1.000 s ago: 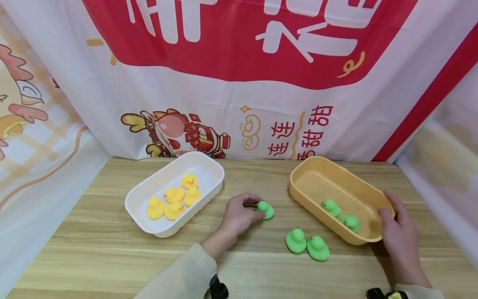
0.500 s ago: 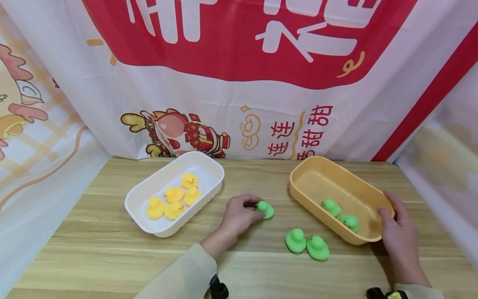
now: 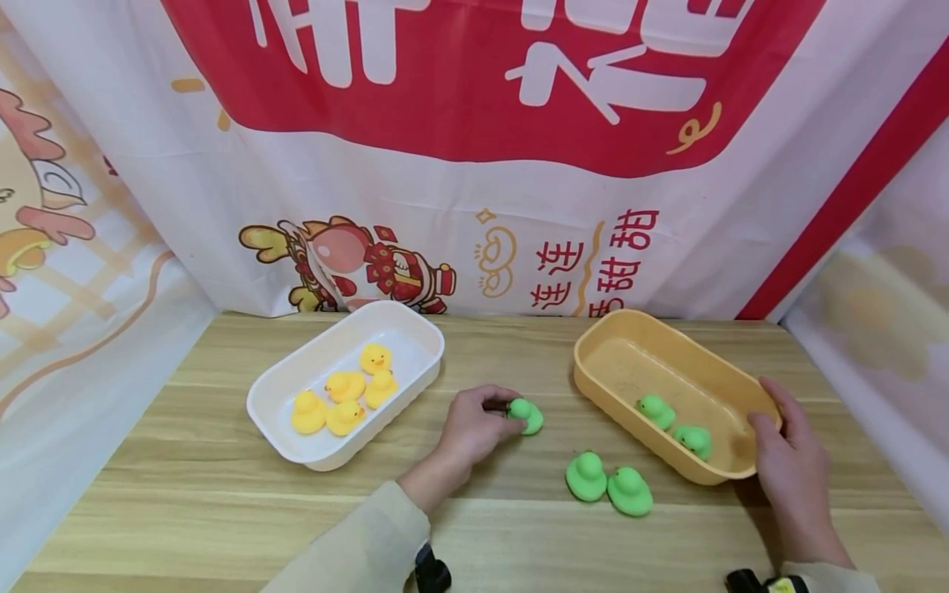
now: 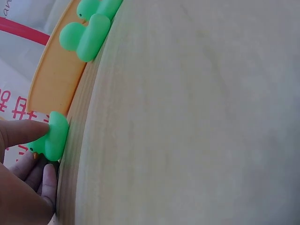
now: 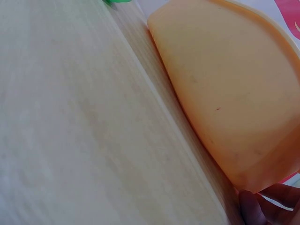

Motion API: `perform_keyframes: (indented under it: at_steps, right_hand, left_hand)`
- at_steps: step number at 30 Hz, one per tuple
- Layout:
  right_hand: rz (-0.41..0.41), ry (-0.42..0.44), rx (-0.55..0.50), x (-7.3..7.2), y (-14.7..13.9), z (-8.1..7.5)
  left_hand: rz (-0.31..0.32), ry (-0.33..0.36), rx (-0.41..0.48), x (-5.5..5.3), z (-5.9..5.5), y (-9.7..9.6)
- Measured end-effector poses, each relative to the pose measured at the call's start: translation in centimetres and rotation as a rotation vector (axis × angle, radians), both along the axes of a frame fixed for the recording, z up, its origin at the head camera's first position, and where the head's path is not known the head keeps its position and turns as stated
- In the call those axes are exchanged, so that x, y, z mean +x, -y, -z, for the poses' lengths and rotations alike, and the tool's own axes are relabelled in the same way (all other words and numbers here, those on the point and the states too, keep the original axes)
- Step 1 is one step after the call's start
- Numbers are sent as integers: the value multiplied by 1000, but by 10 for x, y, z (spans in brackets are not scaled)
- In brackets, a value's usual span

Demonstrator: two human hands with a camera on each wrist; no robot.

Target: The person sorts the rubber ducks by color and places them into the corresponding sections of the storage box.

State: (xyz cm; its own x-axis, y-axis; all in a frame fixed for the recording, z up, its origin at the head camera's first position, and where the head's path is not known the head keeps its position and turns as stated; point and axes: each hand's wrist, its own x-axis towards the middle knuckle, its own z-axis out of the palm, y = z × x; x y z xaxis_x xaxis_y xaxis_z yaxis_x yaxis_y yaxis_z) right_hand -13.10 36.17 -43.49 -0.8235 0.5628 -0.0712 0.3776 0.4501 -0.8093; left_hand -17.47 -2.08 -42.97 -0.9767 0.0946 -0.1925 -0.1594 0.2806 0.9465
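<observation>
My left hand pinches a green rubber duck between thumb and fingers, low over the middle of the table. In the left wrist view, the thumb lies against this toy duck, close to the wood. At the right, my right hand grips the near right end of an orange-yellow plastic basin, thumb over its rim. Two green ducks lie inside that basin. Two more, a left one and a right one, sit side by side on the table between my hands.
A white basin stands on the left with several yellow rubber ducks in it. Beneath everything is a wood-grain table. A printed red and white cloth hangs along its back edge, with more cloth at both sides.
</observation>
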Motion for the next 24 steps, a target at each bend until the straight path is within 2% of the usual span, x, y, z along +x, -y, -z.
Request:
perform_keyframes:
  at_steps: [6, 11, 18, 24]
  right_hand:
    - [-3, 11, -9, 0, 1, -1]
    - [-4, 12, -9, 1, 2, -3]
    - [-11, -3, -10, 0, 2, -2]
    - [-8, -4, -10, 0, 2, -1]
  left_hand:
    - [-13, 29, -26, -5, -5, -3]
    - [0, 55, -40, -12, -17, -10]
    - [2, 59, 31, -23, -54, -21]
    - [57, 63, 120, -32, -85, -28]
